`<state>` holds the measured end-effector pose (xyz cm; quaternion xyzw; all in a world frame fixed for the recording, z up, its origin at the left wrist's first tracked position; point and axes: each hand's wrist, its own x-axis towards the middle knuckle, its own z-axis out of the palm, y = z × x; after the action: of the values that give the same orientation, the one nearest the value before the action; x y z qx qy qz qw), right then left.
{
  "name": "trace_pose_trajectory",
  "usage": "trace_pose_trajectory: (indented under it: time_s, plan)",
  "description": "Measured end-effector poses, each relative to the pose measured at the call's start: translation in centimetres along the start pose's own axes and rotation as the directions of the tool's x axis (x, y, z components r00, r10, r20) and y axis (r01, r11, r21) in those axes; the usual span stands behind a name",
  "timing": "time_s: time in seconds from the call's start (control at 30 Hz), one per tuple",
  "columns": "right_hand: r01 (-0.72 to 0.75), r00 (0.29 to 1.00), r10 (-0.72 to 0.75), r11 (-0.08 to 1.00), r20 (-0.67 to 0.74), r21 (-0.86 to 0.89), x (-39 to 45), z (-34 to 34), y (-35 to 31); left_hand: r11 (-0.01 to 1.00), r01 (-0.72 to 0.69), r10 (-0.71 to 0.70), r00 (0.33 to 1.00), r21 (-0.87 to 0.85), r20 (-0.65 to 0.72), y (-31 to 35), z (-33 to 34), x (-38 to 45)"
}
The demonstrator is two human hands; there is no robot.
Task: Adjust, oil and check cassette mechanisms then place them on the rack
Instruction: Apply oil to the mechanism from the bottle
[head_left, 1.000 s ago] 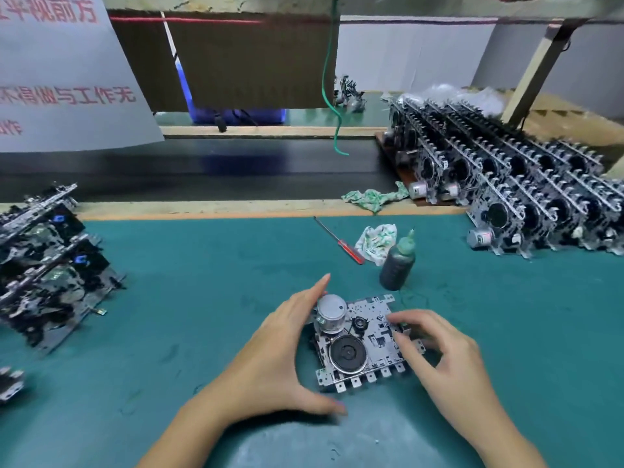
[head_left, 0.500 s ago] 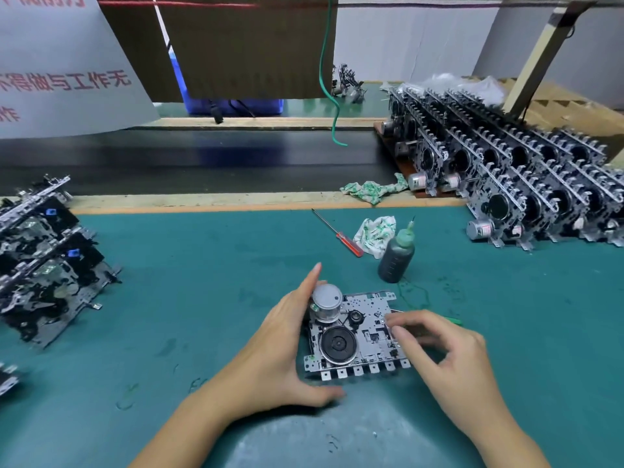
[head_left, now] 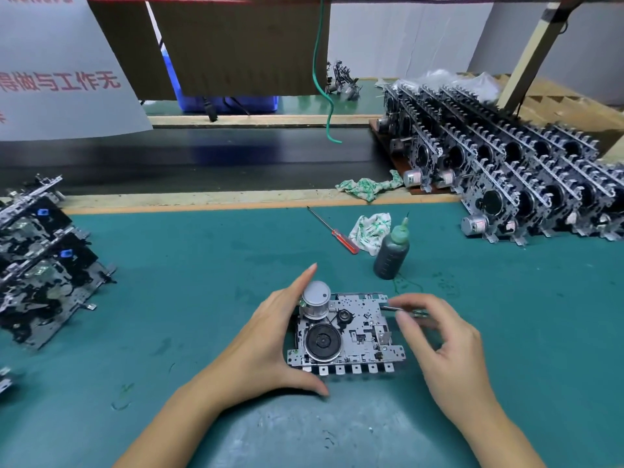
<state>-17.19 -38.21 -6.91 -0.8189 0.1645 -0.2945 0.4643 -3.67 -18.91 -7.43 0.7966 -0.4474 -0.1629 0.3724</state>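
— Where's the cassette mechanism [head_left: 346,334]?

— Flat on the green tabletop [head_left: 189,298], right in front of the person, between the two hands. Its silver motor can sits at the upper left corner, the black flywheel below that.

— What's the left hand [head_left: 266,346] doing?

— It cups the left side of the mechanism. The index finger runs straight up behind the motor can, and the thumb lies on the mat along the near left corner. The fingers are straight, bracing the mechanism, not curled round it.

— And the right hand [head_left: 442,349]?

— It pinches a thin tool [head_left: 403,309] between thumb and fingertips. The tool's metal tip reaches the upper right edge of the mechanism; it is blurred, so I cannot tell whether it touches.

— Anything else close by?

— A dark oil bottle [head_left: 391,255] with a green nozzle stands upright just beyond the mechanism. Near it lie a crumpled rag [head_left: 369,229] and a red-handled screwdriver [head_left: 332,231]. Another rag [head_left: 366,187] sits on the wooden strip further back.

— And the rack?

— Rows of mechanisms [head_left: 526,170] stand on edge at the far right. A loose stack of mechanisms [head_left: 40,261] lies at the left edge.
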Motion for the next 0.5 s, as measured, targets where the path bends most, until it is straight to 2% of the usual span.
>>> trace_pose_trajectory:
  time_s: [0.07,0.13,0.27,0.37,0.4,0.5]
  plan:
    - [-0.051,0.992,0.061,0.995,-0.109,0.091,1.1,-0.4,-0.1,1.0,0.0,0.0,1.0,-0.009,-0.006,0.0,0.0,0.0]
    - [-0.087,0.984,0.103,0.99,-0.144,0.113,2.7,-0.9,-0.2,1.0,0.003,-0.003,1.0,-0.02,0.001,-0.1,0.1,0.0]
    - [-0.25,0.968,0.249,0.968,-0.041,-0.01,6.7,-1.0,-0.2,0.999,-0.004,0.004,1.0,-0.033,0.022,0.0,0.4,0.5]
    - [-0.393,0.914,0.397,0.918,0.088,-0.059,8.9,0.0,0.4,1.0,-0.009,0.01,0.999,-0.012,0.042,0.2,0.1,1.4]
    - [-0.41,0.904,0.416,0.909,0.098,-0.068,9.1,0.6,0.7,1.0,-0.02,0.018,0.998,0.018,0.063,0.3,-0.1,1.7]
    - [-0.361,0.931,0.364,0.92,-0.007,-0.151,8.8,2.0,1.7,0.984,-0.07,0.057,0.995,0.165,0.081,0.5,-0.8,2.6]
